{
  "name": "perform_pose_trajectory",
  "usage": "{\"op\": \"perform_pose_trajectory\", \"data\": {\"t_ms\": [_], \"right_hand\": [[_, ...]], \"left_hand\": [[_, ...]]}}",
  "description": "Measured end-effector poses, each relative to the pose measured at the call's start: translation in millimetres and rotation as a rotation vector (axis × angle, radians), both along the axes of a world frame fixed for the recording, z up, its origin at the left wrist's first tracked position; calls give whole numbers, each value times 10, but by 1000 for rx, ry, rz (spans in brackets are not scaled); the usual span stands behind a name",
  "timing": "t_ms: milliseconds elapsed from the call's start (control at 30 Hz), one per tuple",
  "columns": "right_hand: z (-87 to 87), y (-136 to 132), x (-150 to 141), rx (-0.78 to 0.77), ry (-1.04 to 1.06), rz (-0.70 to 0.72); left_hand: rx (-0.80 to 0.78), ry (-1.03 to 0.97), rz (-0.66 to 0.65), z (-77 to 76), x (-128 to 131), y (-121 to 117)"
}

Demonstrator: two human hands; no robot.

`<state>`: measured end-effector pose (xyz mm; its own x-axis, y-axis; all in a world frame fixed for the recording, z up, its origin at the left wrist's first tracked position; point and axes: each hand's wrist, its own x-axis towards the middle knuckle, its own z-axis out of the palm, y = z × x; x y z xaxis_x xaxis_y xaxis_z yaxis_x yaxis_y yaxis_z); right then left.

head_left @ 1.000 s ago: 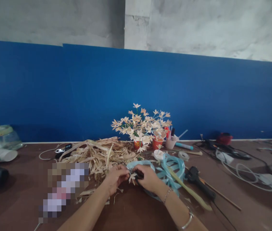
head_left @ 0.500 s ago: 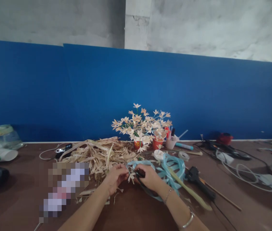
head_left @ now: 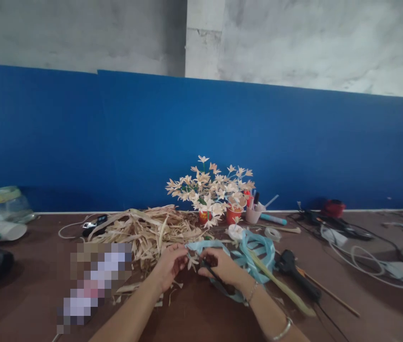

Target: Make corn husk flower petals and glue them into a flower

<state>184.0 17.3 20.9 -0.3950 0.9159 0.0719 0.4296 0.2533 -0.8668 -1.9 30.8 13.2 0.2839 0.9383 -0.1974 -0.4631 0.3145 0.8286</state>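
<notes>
My left hand [head_left: 170,267] is closed, thumb and fingertips pinching a small pale flower [head_left: 192,261] by its thin stem, close to the end of a light blue ribbon [head_left: 209,244]. Facing it, my right hand [head_left: 225,267] curls around dark scissors [head_left: 219,278]; the fingers cover part of them, and the blades are hard to make out. The ribbon loops behind and below my right hand towards a loose blue coil [head_left: 258,254]. Beyond both hands, a bunch of similar pale flowers [head_left: 205,190] stands in red cups [head_left: 235,214].
A heap of dry husk strips [head_left: 148,232] lies behind my left hand. To the right are a black glue gun [head_left: 297,275], a thin stick [head_left: 333,294], a tape roll [head_left: 273,233] and white cables [head_left: 354,261]. A jar [head_left: 12,204] and a paper cup [head_left: 0,230] lie far left.
My right hand's fingers have loosened around the scissors, which now slant lower under the palm. The left hand keeps its pinch on the flower, almost in place. The view has tilted slightly.
</notes>
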Motion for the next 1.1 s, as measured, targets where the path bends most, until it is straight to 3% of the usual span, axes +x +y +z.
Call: {"op": "perform_pose_trajectory", "data": {"t_ms": [167,300,533,867,1100], "right_hand": [[-14,-10,-4,14,-16,6],[-40,3,9,-70,64,12],[-1,-44,-48,-295,303,139],[59,-107,-84,-282,373,152],[69,-95,-108,-269,322,78]], "left_hand": [[19,-16,43,5,5,12],[30,-71,108,0,20,14],[59,-164,-29,23,30,-62],[161,-176,-6,6,33,-65],[119,-141,-16,-33,30,-32]]}}
